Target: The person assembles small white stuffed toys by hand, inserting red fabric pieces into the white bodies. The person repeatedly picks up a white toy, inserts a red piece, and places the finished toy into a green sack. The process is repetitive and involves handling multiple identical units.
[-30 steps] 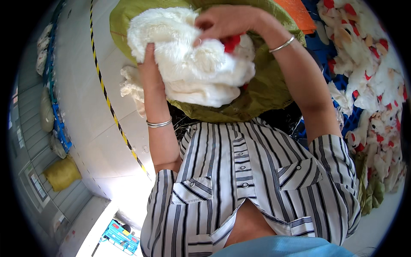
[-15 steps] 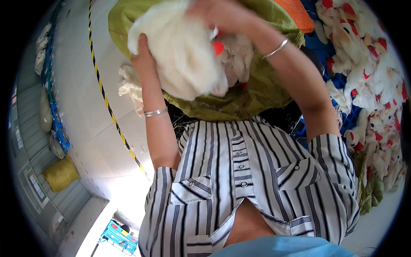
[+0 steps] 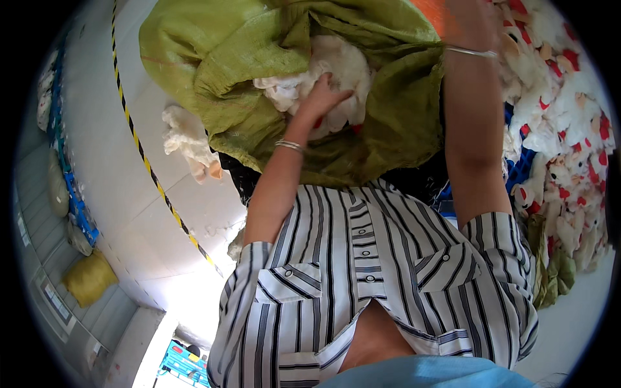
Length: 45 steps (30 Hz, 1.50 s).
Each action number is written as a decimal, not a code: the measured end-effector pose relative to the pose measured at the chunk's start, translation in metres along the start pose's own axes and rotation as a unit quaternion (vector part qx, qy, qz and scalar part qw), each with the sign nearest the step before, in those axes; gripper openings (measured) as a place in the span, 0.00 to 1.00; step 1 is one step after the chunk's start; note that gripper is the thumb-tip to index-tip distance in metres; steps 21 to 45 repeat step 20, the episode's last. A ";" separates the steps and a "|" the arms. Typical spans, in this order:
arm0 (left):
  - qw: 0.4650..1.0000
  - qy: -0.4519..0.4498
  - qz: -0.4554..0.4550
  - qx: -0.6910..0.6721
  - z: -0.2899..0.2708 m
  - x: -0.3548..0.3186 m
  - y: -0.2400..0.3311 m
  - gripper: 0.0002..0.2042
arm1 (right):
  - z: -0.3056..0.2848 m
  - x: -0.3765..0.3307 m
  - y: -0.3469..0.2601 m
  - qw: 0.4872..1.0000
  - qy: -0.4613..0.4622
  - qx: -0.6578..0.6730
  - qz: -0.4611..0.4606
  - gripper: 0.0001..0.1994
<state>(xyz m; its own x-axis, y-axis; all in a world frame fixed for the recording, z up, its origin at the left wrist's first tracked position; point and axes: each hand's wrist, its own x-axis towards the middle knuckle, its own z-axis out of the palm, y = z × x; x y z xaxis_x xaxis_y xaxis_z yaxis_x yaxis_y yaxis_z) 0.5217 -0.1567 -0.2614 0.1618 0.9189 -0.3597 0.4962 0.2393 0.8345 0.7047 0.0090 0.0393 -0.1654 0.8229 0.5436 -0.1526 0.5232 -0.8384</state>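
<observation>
A wide olive-green woven sack [image 3: 401,110] stands before me with its mouth gaping. Inside lie white plush pieces [image 3: 346,68] with a few bits of red among them. My left hand [image 3: 323,100] reaches into the mouth, fingers spread over the white plush and not closed round any of it. Stretched forward past the sack's right side, my right hand [image 3: 467,22] is blurred and partly cut off at the top edge, so its fingers and anything in them cannot be made out. It is nearest to an orange sheet [image 3: 429,14].
A large heap of white-and-red plush pieces [image 3: 572,149] fills the right side, over blue plastic crating [image 3: 521,167]. One white plush piece [image 3: 187,139] lies on the floor left of the sack. Black-and-yellow tape [image 3: 143,152] runs along the floor. A yellow bundle [image 3: 90,278] sits further left.
The big white plush piece has left my hands. My left hand has moved right and down into the sack, while my right arm has swung out to the right. The sack's mouth shows more.
</observation>
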 end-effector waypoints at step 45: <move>0.816 0.257 0.085 -0.512 -0.096 -0.140 0.092 0.13 | 0.031 -0.056 0.015 0.891 -0.372 -0.162 0.201 0.14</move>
